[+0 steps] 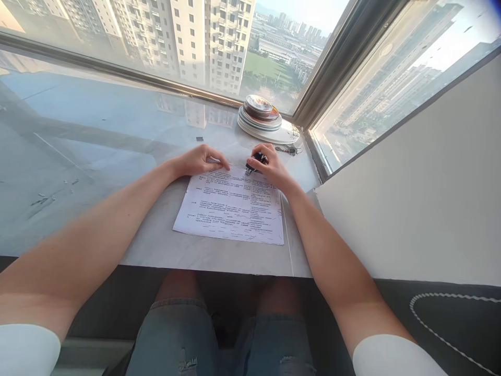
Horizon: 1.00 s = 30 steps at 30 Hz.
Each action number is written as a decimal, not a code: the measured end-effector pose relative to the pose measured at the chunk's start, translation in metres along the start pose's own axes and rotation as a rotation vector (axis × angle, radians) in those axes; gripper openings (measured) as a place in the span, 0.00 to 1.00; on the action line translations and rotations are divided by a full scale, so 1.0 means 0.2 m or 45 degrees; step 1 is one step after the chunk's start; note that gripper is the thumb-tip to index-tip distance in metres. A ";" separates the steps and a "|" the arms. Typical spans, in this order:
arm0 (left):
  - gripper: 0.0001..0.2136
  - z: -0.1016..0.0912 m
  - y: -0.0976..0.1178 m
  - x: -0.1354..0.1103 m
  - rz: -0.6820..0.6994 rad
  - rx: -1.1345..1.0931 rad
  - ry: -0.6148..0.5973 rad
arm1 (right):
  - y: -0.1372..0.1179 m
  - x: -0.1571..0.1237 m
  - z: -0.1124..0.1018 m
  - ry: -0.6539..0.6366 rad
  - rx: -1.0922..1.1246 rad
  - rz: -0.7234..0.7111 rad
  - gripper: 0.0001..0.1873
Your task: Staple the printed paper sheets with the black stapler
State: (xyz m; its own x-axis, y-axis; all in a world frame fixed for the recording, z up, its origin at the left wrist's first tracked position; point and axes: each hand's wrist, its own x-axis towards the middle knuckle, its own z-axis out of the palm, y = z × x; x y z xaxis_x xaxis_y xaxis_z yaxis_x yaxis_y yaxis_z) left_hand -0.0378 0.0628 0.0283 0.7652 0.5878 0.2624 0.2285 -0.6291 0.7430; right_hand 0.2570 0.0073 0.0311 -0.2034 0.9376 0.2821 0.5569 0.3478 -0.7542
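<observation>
A printed paper (235,209) lies on the pale marble-look ledge in front of me, with many thin metal staples scattered over its lower part. My left hand (201,161) is at its top left edge, thumb and forefinger closed on the margin. Over the top right part of the paper, my right hand (270,167) is wrapped around a small black stapler (256,161), its metal end pointing down at the sheet. The palm and fingers hide part of the stapler. Whether several sheets lie stacked is hard to tell.
Behind my right hand stands a stack of plates (260,120) by the window corner, with a dark cord-like trinket (289,150) beside it. A short dark strip (199,138) lies beyond my left hand. Loose staples (47,198) are at left. A white wall (415,183) bounds the right.
</observation>
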 end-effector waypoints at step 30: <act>0.11 0.00 0.00 0.00 -0.028 0.002 0.019 | -0.03 -0.01 0.02 0.012 -0.067 0.000 0.20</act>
State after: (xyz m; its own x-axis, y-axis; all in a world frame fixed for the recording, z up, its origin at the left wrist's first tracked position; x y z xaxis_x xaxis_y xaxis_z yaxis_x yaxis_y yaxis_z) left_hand -0.0382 0.0630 0.0284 0.7510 0.6091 0.2550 0.2461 -0.6166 0.7478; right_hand 0.2511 0.0039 0.0337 -0.1960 0.9373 0.2882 0.5983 0.3472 -0.7222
